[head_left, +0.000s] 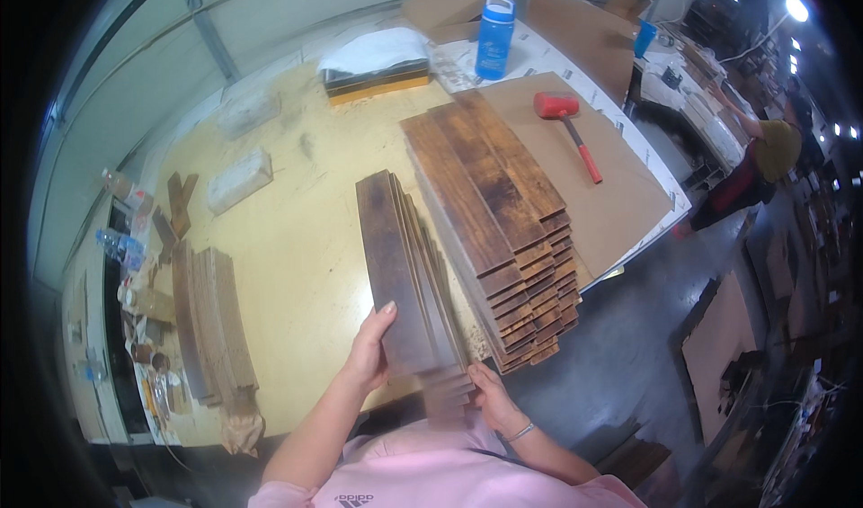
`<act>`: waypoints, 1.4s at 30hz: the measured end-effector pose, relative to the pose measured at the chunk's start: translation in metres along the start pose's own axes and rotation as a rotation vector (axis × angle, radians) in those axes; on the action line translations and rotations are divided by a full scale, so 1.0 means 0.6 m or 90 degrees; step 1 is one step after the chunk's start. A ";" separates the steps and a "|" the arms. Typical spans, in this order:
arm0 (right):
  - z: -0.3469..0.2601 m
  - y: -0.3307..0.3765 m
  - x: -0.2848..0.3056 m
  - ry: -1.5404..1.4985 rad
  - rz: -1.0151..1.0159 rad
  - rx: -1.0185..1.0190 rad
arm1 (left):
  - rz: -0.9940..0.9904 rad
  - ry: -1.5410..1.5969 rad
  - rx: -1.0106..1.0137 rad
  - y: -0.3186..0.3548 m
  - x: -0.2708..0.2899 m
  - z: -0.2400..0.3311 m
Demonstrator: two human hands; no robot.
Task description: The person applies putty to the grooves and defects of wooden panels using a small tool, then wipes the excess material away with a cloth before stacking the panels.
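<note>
A bundle of dark brown wooden floor planks (385, 238) stands lengthwise in front of me, fanned a little, its near end close to my body. My left hand (370, 346) grips the bundle's left side, with the thumb on the face of the outermost plank. On the right side, my right hand (493, 398) is closed at the near ends of the planks; its fingertips are partly hidden. The lower plank ends look blurred. Right beside the bundle rises a tall stack of glossy brown floor planks (490, 180), laid in staggered rows.
A red mallet (557, 106) lies on brown cardboard (620, 198) at the right. Behind are a blue bottle (495, 40) and a cloth-topped block (376, 63). More planks (211, 324), a wrapped white block (239, 182) and bottles (148, 301) sit left. A person (764, 153) works far right.
</note>
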State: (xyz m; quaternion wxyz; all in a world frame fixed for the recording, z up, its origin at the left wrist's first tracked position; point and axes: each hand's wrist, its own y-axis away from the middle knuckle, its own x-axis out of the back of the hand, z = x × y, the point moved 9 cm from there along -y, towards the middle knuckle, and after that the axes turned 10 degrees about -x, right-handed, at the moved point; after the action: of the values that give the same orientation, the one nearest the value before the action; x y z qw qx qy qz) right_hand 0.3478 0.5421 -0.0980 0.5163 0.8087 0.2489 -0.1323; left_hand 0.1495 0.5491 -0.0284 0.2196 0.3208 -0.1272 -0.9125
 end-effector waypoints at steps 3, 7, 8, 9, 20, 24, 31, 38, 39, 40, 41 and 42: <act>-0.050 0.040 -0.076 0.180 -0.112 0.050 | 0.040 0.093 0.043 0.023 0.039 -0.002; -0.002 -0.005 -0.074 0.347 -0.034 0.013 | 0.065 0.159 0.041 0.038 0.102 -0.009; -0.005 -0.005 -0.078 0.342 0.007 0.056 | 0.065 0.174 0.044 0.041 0.115 -0.008; -0.005 -0.009 -0.081 0.342 0.014 0.082 | 0.070 0.192 0.048 0.044 0.130 -0.010; -0.027 -0.057 -0.156 0.283 0.058 0.189 | 0.014 -0.101 -0.005 0.055 0.248 0.073; -0.028 -0.098 -0.173 0.382 0.084 0.284 | 0.033 -0.175 -0.086 0.050 0.295 0.088; -0.035 -0.137 -0.194 0.466 0.144 0.307 | 0.127 -0.878 -0.137 0.061 0.318 0.151; -0.039 -0.136 -0.212 0.393 0.047 0.292 | 0.147 -0.759 -0.146 0.061 0.325 0.153; -0.038 -0.137 -0.209 0.390 0.042 0.271 | 0.130 -0.685 -0.162 0.055 0.332 0.142; -0.038 -0.137 -0.207 0.388 0.037 0.251 | 0.114 -0.610 -0.179 0.045 0.345 0.126; -0.036 -0.139 -0.208 0.386 0.032 0.231 | 0.099 -0.534 -0.196 0.040 0.355 0.116; -0.038 -0.140 -0.209 0.362 0.015 0.239 | 0.052 -0.334 -0.125 0.032 0.336 0.095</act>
State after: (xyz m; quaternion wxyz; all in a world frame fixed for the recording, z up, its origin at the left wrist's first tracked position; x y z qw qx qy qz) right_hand 0.1962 0.5584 -0.0936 0.2696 0.8970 0.3450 0.0606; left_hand -0.0214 0.4402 -0.0848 0.2461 0.0457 -0.1039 -0.9626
